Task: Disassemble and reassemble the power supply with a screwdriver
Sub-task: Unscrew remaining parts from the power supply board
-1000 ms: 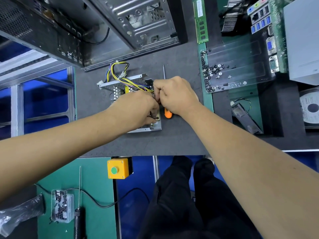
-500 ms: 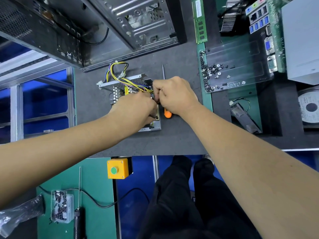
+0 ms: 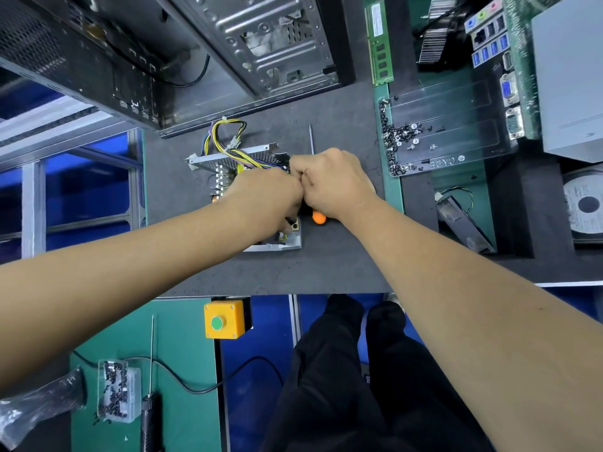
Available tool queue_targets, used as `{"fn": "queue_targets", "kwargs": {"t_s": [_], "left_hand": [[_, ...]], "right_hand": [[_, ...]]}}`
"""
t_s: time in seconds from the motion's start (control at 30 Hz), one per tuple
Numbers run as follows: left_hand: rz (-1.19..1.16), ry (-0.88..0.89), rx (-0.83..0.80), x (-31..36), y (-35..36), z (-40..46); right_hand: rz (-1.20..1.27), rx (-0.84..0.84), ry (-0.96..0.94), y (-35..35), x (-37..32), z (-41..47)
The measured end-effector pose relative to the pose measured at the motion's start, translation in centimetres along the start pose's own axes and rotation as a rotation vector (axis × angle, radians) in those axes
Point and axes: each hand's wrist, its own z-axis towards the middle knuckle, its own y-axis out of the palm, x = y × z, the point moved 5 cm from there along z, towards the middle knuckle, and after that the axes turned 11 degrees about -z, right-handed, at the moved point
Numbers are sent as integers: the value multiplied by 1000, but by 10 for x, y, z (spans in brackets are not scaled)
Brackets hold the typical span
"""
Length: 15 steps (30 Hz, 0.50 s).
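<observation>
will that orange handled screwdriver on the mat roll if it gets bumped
Probably. The screwdriver has a rounded orange handle and a thin straight shaft, and it lies loose on the flat mat. It looks stiff and light. The right hand above hides its middle.

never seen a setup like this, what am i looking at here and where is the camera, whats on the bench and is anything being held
The camera sits on a person's head and looks down at their own two bare arms; there is no robot. The left hand and right hand meet over an opened power supply, a metal box with yellow wires, on a dark bench mat. Both hands are curled, but their fingers are hidden, so what they grip cannot be seen. An orange-handled screwdriver lies under the right hand. Nearby are a clear tray of screws, an empty computer case and a yellow button box.
</observation>
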Motion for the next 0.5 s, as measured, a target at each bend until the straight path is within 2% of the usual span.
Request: {"fn": "queue_targets", "kwargs": {"t_s": [0.2, 0.3, 0.5], "left_hand": [[-173, -16, 5, -9, 1, 2], [-135, -30, 2, -6, 0, 3], [-35, -41, 101, 2, -2, 0]], "right_hand": [[-12, 2, 2, 0, 2, 1], [-32, 13, 8, 0, 3, 1], [-59, -1, 27, 2, 6, 2]]}}
